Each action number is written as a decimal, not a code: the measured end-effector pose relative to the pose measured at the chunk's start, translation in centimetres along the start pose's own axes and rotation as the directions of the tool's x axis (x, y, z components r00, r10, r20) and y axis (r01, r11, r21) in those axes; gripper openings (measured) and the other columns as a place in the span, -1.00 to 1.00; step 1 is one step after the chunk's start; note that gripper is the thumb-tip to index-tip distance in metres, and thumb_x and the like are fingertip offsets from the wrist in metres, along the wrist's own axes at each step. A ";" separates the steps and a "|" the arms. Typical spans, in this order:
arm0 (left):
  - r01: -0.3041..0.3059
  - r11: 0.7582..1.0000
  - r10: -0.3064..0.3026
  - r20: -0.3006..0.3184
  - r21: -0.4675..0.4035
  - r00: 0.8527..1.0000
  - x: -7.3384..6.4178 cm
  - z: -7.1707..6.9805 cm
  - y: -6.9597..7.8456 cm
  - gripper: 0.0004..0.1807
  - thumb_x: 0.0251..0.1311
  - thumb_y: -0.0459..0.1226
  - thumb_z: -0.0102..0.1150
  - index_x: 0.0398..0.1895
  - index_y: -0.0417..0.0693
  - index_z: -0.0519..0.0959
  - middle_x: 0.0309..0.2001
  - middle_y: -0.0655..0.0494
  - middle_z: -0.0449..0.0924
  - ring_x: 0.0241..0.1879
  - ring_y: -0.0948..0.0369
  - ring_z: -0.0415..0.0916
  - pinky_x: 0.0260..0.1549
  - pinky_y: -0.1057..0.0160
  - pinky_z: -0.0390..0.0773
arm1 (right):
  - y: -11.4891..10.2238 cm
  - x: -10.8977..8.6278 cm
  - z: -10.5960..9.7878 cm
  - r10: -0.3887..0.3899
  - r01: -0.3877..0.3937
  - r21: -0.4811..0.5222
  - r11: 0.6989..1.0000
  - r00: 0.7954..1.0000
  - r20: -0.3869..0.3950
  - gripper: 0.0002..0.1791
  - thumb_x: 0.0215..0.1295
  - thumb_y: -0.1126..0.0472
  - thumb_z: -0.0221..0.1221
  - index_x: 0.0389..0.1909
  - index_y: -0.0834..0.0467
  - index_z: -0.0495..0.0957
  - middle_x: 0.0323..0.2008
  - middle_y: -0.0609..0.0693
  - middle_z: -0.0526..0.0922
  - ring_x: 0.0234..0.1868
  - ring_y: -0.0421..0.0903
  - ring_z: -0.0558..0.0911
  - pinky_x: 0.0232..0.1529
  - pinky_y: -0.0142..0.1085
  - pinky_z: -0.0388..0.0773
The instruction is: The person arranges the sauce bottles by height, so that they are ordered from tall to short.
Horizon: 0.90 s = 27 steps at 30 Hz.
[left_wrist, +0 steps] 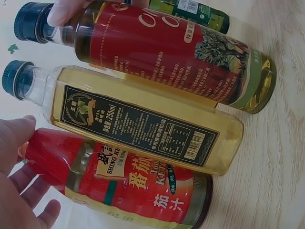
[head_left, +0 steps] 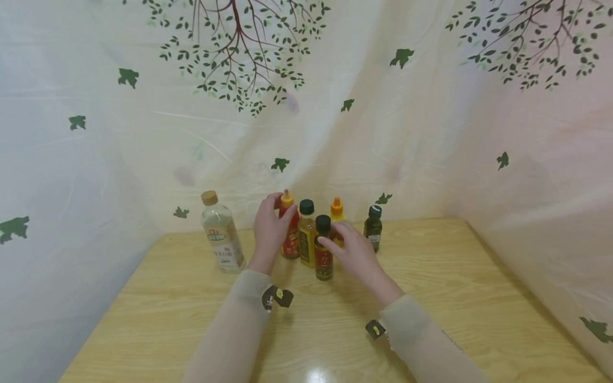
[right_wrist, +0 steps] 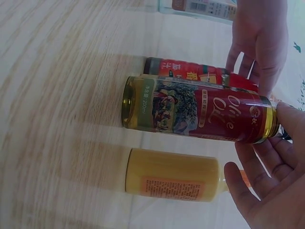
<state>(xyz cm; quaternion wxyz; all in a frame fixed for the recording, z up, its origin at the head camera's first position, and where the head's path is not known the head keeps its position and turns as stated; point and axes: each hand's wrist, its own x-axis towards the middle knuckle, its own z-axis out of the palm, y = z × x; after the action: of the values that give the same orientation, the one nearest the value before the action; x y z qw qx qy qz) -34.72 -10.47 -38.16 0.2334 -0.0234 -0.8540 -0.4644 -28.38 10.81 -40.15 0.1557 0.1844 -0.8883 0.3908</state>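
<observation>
My left hand (head_left: 271, 226) holds the red ketchup bottle (left_wrist: 119, 176) around its upper part, its thumb on one side and fingers on the other. A clear square bottle of yellow oil (left_wrist: 147, 119) stands right beside the ketchup. My right hand (head_left: 356, 250) grips the olive oil bottle (right_wrist: 200, 109) by its neck, just below the black cap. That bottle has a dark red label and stands nearest me in the head view. Behind the right hand, a yellow squeeze bottle (right_wrist: 171, 174) with an orange nozzle is partly hidden in the head view.
To the left on the wooden table (head_left: 191, 314) stands a large clear bottle (head_left: 222, 234) with a tan cap. A small dark green bottle (head_left: 373, 229) is at the right. A pale curtain (head_left: 335, 143) with printed leaves hangs behind the table.
</observation>
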 end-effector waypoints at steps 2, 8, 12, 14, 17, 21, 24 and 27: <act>0.001 1.000 -0.001 -0.008 -0.011 1.000 0.0 0.0 0.0 -0.52 0.50 -0.14 0.46 0.35 -0.09 0.57 0.22 -0.07 0.64 0.24 -0.04 0.57 0.34 -0.10 0.58 | 0.1 0.0 0.0 0.001 -0.001 -0.006 1.000 1.000 0.001 -0.60 0.60 -0.03 0.35 0.23 0.15 0.70 0.09 0.07 0.70 0.12 0.09 0.71 0.19 0.11 0.67; 0.006 1.000 -0.007 -0.026 -0.025 1.000 -0.1 0.1 0.1 -0.55 0.48 -0.18 0.47 0.31 -0.10 0.59 0.16 -0.07 0.65 0.18 -0.03 0.58 0.29 -0.09 0.60 | 0.2 0.1 0.2 0.008 -0.008 -0.026 1.000 1.000 0.005 -0.56 0.60 -0.05 0.34 0.26 0.16 0.69 0.10 0.07 0.71 0.13 0.09 0.71 0.21 0.11 0.67; -0.001 1.000 0.001 -0.040 -0.015 0.999 -0.2 0.1 0.1 -0.54 0.48 -0.17 0.47 0.33 -0.11 0.61 0.16 -0.07 0.67 0.17 -0.03 0.59 0.28 -0.09 0.60 | 0.2 0.0 0.1 0.011 -0.011 -0.029 1.000 1.000 0.003 -0.56 0.60 -0.05 0.34 0.26 0.15 0.69 0.09 0.07 0.71 0.13 0.09 0.71 0.22 0.11 0.67; -0.005 1.000 0.005 -0.055 -0.007 0.998 -0.4 0.0 0.1 -0.53 0.48 -0.17 0.47 0.34 -0.12 0.62 0.15 -0.08 0.69 0.16 -0.04 0.61 0.27 -0.10 0.61 | 0.2 0.0 0.2 0.012 -0.012 -0.029 1.000 1.000 0.004 -0.56 0.60 -0.05 0.35 0.26 0.15 0.69 0.09 0.06 0.71 0.12 0.09 0.71 0.21 0.11 0.67; -0.012 1.000 0.012 -0.085 -0.007 0.996 -0.6 -0.2 0.0 -0.52 0.47 -0.16 0.48 0.34 -0.13 0.63 0.13 -0.09 0.71 0.15 -0.06 0.64 0.24 -0.10 0.62 | 0.2 0.0 0.3 0.013 -0.013 -0.028 1.000 1.000 0.006 -0.56 0.60 -0.05 0.34 0.27 0.15 0.68 0.10 0.06 0.70 0.13 0.09 0.71 0.22 0.11 0.67; -0.023 0.999 0.020 -0.128 -0.027 0.992 -0.8 -0.5 0.0 -0.50 0.47 -0.16 0.48 0.37 -0.10 0.61 0.11 -0.07 0.74 0.15 -0.06 0.67 0.23 -0.09 0.64 | 0.2 0.0 0.3 0.012 -0.012 -0.024 1.000 1.000 0.005 -0.56 0.60 -0.05 0.34 0.27 0.15 0.68 0.10 0.06 0.70 0.13 0.09 0.71 0.21 0.11 0.66; -0.045 0.997 0.035 -0.158 -0.060 0.987 -1.0 -1.0 0.1 -0.49 0.46 -0.18 0.49 0.38 -0.07 0.59 0.08 -0.06 0.77 0.14 -0.04 0.68 0.24 -0.10 0.64 | 0.2 0.0 0.3 0.011 -0.011 -0.022 1.000 1.000 0.001 -0.56 0.60 -0.05 0.34 0.27 0.15 0.69 0.08 0.05 0.70 0.11 0.09 0.72 0.19 0.11 0.67; -0.066 0.994 0.052 -0.165 -0.085 0.985 -1.2 -1.7 0.3 -0.51 0.47 -0.18 0.48 0.37 -0.05 0.58 0.09 -0.03 0.78 0.18 -0.01 0.67 0.28 -0.11 0.62 | 0.2 0.0 0.3 0.011 -0.011 -0.021 1.000 1.000 -0.003 -0.57 0.60 -0.05 0.34 0.27 0.14 0.69 0.08 0.04 0.70 0.11 0.08 0.71 0.19 0.11 0.67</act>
<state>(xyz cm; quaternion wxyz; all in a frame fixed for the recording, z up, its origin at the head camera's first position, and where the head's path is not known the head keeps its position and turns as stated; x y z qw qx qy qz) -32.91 -11.40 -37.65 0.3145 -0.0214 -0.8092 -0.4958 -28.53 10.73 -40.44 0.1567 0.1773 -0.8931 0.3825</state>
